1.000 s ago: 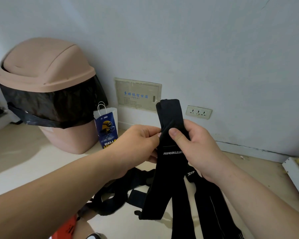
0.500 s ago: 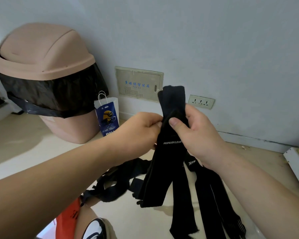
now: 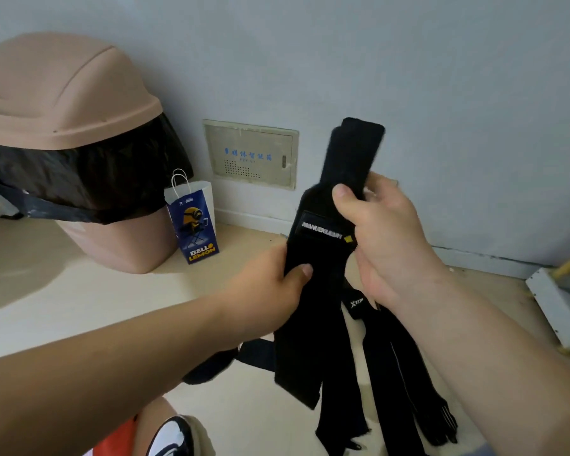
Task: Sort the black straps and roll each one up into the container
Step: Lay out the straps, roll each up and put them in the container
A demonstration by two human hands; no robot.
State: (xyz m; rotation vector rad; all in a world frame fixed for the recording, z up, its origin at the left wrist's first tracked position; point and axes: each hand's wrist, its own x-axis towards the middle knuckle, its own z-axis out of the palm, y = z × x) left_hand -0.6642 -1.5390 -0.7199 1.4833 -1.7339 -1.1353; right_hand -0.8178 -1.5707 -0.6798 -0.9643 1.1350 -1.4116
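Observation:
I hold a bunch of black straps upright in front of the wall. My right hand grips them near the top, thumb across the front, and the upper ends stick up above it. My left hand pinches the left edge of the front strap, below its white-lettered label. Several long strap ends hang down to the floor. Another dark strap lies on the floor behind my left forearm. No container for the rolled straps shows.
A pink swing-lid bin with a black liner stands at the left by the wall. A small blue and white paper bag stands beside it. A white object lies at the right edge. My knee and shoe show at the bottom.
My left hand slid down the front strap from beside my right hand to below the label. My right hand kept its grip and the strap tops stand higher above it.

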